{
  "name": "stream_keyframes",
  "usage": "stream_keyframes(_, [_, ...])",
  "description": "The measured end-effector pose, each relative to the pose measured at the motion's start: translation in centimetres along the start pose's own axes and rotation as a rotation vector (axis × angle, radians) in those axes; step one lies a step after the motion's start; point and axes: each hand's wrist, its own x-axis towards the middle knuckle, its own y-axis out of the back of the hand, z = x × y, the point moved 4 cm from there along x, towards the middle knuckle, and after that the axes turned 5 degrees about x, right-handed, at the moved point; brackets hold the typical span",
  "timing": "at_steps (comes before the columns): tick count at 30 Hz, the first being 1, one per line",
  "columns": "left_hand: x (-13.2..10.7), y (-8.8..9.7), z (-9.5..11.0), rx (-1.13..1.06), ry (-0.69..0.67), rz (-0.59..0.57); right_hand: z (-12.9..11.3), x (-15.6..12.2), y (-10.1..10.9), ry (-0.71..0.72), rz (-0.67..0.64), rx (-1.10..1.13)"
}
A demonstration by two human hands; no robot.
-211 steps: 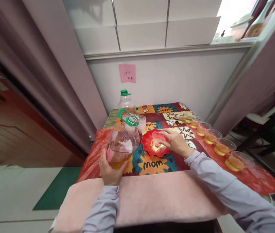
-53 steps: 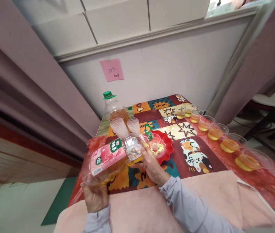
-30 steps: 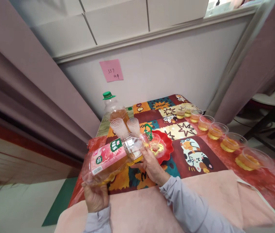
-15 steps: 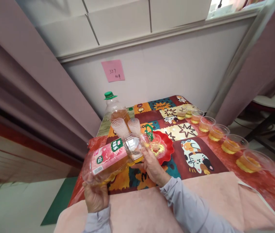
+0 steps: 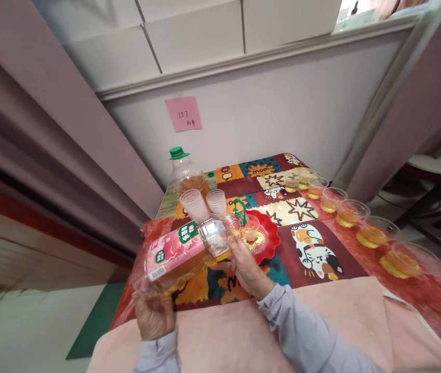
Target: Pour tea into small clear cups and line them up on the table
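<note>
A large clear juice bottle (image 5: 175, 249) with a pink and green label lies tilted in both hands, its neck pointing right over the red scalloped plate (image 5: 271, 235). My left hand (image 5: 154, 316) is closed under the bottle's base at the lower left. Near the neck, my right hand (image 5: 246, 267) grips the bottle's shoulder from the right. Yellowish juice lies along its lower side. A clear plastic cup (image 5: 252, 223) rests on the plate by the bottle's mouth. A green plastic handle (image 5: 239, 211) shows beside the neck.
Two stacks of clear cups (image 5: 194, 205) stand behind the bottle. Further back is another juice bottle (image 5: 189, 176) with a green cap. Several cups of yellow juice (image 5: 373, 235) line the table's right side. A pink cloth (image 5: 228, 336) covers the front edge.
The view has shifted very slightly. Both hands hold the tilted bottle in nearly the same pose.
</note>
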Motion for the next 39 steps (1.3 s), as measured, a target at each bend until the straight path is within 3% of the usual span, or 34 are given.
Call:
stream_keyframes(6, [-0.5, -0.8, 0.6, 0.054, 0.006, -0.032, -0.3, -0.1, -0.4, -0.002, -0.061, 0.023])
stream_keyframes(23, [-0.8, -1.7, 1.4, 0.061, 0.015, -0.078, -0.8, -0.5, -0.8, -0.009, -0.051, 0.034])
stream_keyframes(39, [-0.7, -1.5, 1.1, 0.065, 0.002, -0.103, -0.7, -0.4, -0.7, -0.009, -0.056, 0.032])
